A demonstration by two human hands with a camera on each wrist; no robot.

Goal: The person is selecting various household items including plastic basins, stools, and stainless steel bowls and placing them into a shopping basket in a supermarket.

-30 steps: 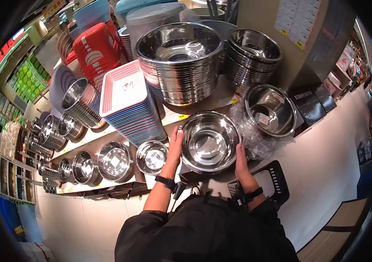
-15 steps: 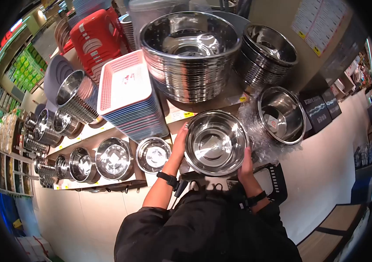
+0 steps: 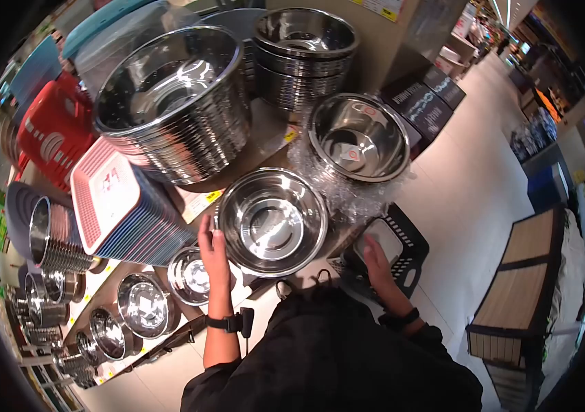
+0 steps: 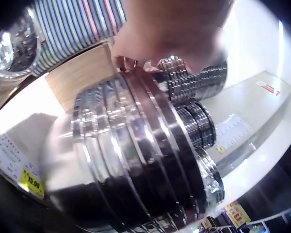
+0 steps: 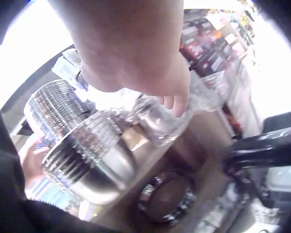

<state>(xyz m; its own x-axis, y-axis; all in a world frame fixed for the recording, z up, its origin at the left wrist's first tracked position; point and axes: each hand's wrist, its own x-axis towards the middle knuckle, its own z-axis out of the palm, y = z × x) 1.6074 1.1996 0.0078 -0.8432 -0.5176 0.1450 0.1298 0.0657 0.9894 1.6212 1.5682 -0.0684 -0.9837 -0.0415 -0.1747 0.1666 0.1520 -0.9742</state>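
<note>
A stack of shiny steel bowls [image 3: 272, 223] sits at the shelf's front edge; the left wrist view shows the rims of the stacked bowls [image 4: 131, 150] from the side. My left hand [image 3: 215, 264] is at its left side, fingertips touching the rims, as the left wrist view shows with the hand [image 4: 169, 36] above them. My right hand [image 3: 383, 275] hangs in the air to the right, apart from the stack, fingers loosely extended and holding nothing. In the right wrist view that hand [image 5: 136, 58] is away from the bowls [image 5: 97, 155].
Behind stand large basins [image 3: 176, 103] and more stacked basins [image 3: 302, 58]. A plastic-wrapped bowl [image 3: 359, 137] is close on the right, above a black basket [image 3: 409, 240] at floor level. Pink and blue trays [image 3: 117, 199] and smaller bowls [image 3: 145, 305] are leftward.
My right hand has come off the bowls and moved to the right. The left hand stays at their left side. The head view has turned, shifting the shelf leftward.
</note>
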